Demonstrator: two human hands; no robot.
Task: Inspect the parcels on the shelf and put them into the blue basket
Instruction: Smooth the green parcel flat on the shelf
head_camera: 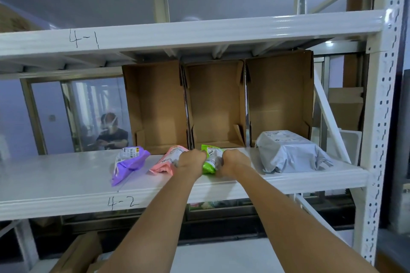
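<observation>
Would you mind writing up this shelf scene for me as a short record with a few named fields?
shelf: white metal shelf, front edge marked 4-2
parcels in a row, left to right: purple parcel, pink parcel, green parcel, grey parcel
left hand: grips the green parcel at its left side
right hand: grips the green parcel at its right side
behind the parcels: three open cardboard boxes on their sides
blue basket: not in view

Both arms reach forward and up, nearly straight, wrists close together. Left hand (191,160) and right hand (233,160) — fingers curled, knuckles up, each gripping.
</observation>
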